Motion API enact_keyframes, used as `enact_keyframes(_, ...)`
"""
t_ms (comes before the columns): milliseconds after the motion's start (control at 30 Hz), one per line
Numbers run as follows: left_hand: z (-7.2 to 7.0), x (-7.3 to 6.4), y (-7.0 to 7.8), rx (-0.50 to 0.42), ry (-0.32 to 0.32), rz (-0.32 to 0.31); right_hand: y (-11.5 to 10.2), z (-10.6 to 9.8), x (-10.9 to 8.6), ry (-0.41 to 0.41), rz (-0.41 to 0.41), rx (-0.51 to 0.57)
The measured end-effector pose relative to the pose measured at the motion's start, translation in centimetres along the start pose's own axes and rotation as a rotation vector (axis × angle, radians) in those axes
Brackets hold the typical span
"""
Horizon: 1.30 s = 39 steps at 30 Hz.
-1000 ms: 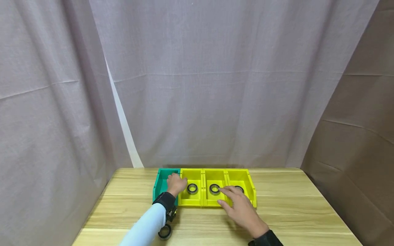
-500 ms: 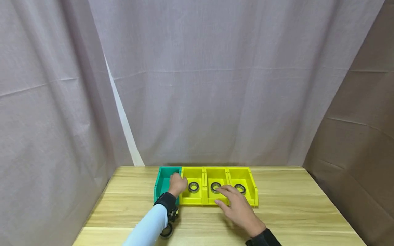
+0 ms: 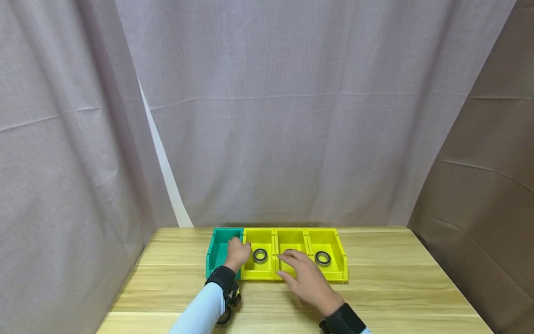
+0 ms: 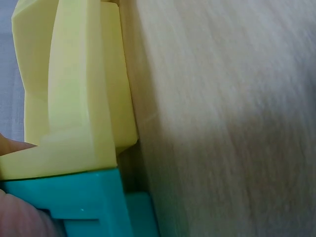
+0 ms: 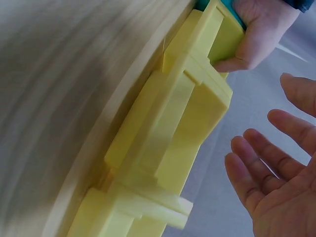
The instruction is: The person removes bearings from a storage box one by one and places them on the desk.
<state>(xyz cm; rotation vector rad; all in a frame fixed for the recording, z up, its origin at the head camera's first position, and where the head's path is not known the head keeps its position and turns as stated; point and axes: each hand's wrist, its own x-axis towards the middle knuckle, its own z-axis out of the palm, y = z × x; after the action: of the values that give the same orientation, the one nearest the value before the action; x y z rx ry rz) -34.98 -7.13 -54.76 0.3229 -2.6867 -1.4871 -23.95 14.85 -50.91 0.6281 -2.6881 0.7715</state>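
Observation:
A teal bin [image 3: 213, 250] stands at the left end of a row of three yellow bins [image 3: 258, 275]. My left hand [image 3: 238, 255] pinches the walls where the teal bin meets the first yellow one; in the left wrist view the thumb [image 4: 16, 145] is on the yellow side. Spread and holding nothing, my right hand [image 3: 308, 282] hovers over the middle yellow bin. Black-and-metal ring bearings lie in the yellow bins: one bearing [image 3: 260, 262] in the first, another [image 3: 323, 265] in the third. The middle bearing [image 3: 288, 251] is mostly hidden by my right hand.
Another bearing [image 3: 225, 321] lies on the wooden table [image 3: 396, 287], partly covered by my left wrist strap. Behind the bins, a grey curtain [image 3: 267, 139] hangs along the table's back edge.
My right hand has shifted left, uncovering the bearing in the third yellow bin and covering most of the middle one. The left hand keeps its hold, and the bins stay put.

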Motion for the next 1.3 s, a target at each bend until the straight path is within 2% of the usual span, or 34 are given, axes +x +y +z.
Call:
enact_keyframes(167, 0.1, -0.2, 0.0, -0.012, 0.007, -0.004, -0.4, 1.3, 1.7, -0.038, -0.027, -0.014)
enact_keyframes(267, -0.1, -0.2, 0.0, -0.02, 0.004, -0.002, -0.9, 2.3, 3.1, -0.066, -0.062, -0.06)
enact_keyframes(500, -0.2, -0.3, -0.1, -0.044, -0.013, 0.014, -1.9, 4.3, 6.4, -0.131, -0.187, -0.269)
enact_keyframes(667, -0.1, -0.3, -0.1, -0.066, -0.023, 0.013, -2.2, 5.8, 7.6, -0.143, -0.202, -0.352)
enact_keyframes(867, 0.5, 0.0, 0.4, -0.1, -0.018, 0.012, -2.2, 7.2, 8.8, -0.137, -0.186, -0.537)
enact_keyframes(967, 0.6, 0.2, 0.5, -0.101, -0.019, 0.011, -2.3, 7.7, 9.5, -0.173, -0.148, -0.596)
enact_keyframes(1167, 0.0, 0.3, 0.4, -0.109, -0.019, -0.006, -3.7, 7.8, 10.7, -0.301, -0.06, -0.584)
enact_keyframes(1300, -0.1, 0.6, 0.4, -0.14, -0.036, -0.014, -4.2, 7.6, 11.3, -0.329, -0.013, -0.553)
